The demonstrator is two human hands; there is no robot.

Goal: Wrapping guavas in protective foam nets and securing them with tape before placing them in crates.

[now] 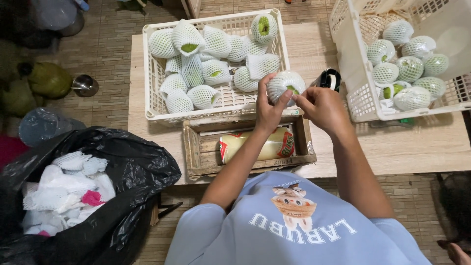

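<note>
1. The left hand (267, 110) cups a green fruit in a white foam net sleeve (285, 84), fingers curled round its left side and thumb across the front, a firm hold.
2. The right hand (321, 105) meets the fruit from the right; its fingertips (297, 96) pinch at the net's edge, where a patch of green skin shows. The pinch is nearly closed, though I cannot tell exactly what it grips.
3. The fruit is held in the air above the near rim of the left white plastic crate (152, 73), which is full of sleeved fruits. Just below sits a wooden tray (192, 147) holding a yellow packet (255, 145).
4. A second crate (360, 93), tilted, stands to the right with more sleeved fruits; a tape dispenser (327, 78) lies between the crates.
5. Risk, as I judge it: tugging the thin foam net too hard could tear it, or the fruit could slip from the one-handed hold and drop onto the tray.
6. A black bag (137, 172) of loose foam nets stands left of the table (422, 147).
</note>
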